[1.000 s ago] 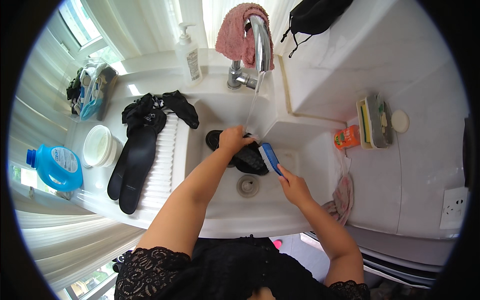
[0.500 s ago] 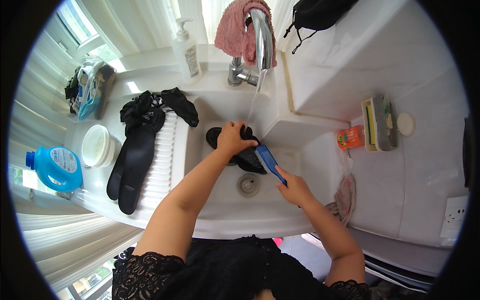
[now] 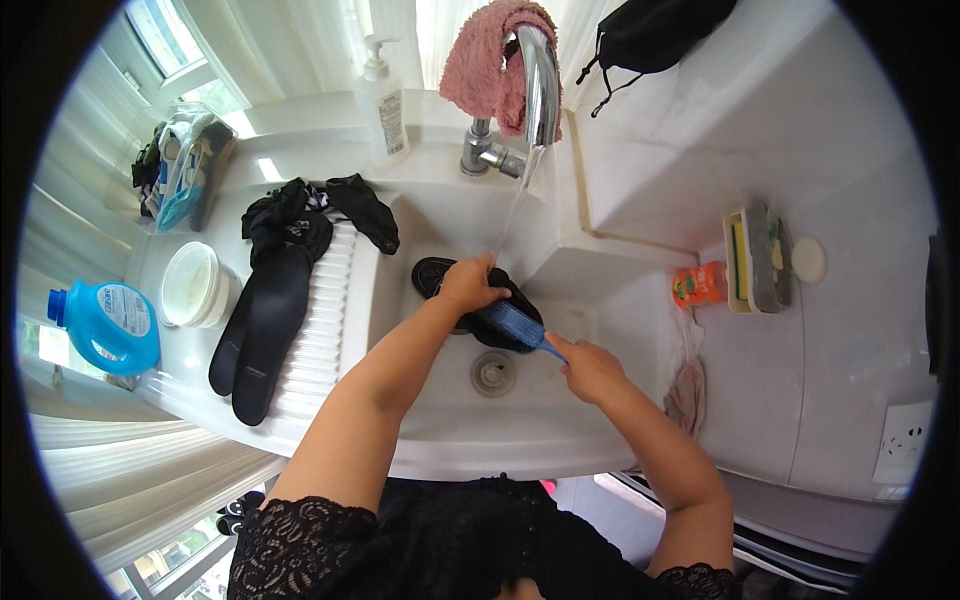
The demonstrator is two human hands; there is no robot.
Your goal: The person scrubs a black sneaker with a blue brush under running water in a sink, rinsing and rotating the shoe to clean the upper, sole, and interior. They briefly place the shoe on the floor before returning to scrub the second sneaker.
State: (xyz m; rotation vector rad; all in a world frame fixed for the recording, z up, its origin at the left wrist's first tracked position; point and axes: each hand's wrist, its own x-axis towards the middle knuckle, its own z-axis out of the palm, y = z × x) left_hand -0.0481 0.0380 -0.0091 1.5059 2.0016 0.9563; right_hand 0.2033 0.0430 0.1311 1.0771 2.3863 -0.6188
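Note:
In the white sink basin [image 3: 420, 420], my left hand [image 3: 468, 286] grips a black shoe [image 3: 524, 300] and holds it down. My right hand [image 3: 592, 372] is closed round the handle of a blue scrubbing brush [image 3: 514, 322]. The brush head lies against the shoe, just right of my left fingers. Another black piece [image 3: 432, 272] shows left of my hand; whether it belongs to the same shoe I cannot tell. Water runs from the chrome faucet [image 3: 541, 90] beside my left fingertips. A round drain [image 3: 493, 373] sits below the shoe.
Left of the basin, black insoles [image 3: 270, 335] and black cloth [image 3: 288, 225] lie on the ribbed washboard [image 3: 325, 330]. Beyond are a white tub [image 3: 195, 286] and a blue detergent jug [image 3: 112, 328]. A pump bottle [image 3: 382, 110] stands behind; an orange bottle [image 3: 700, 285] is at right.
The brush has moved left and up onto the shoe, and its head has turned flatter. My right hand has followed it slightly. My left hand still grips the shoe.

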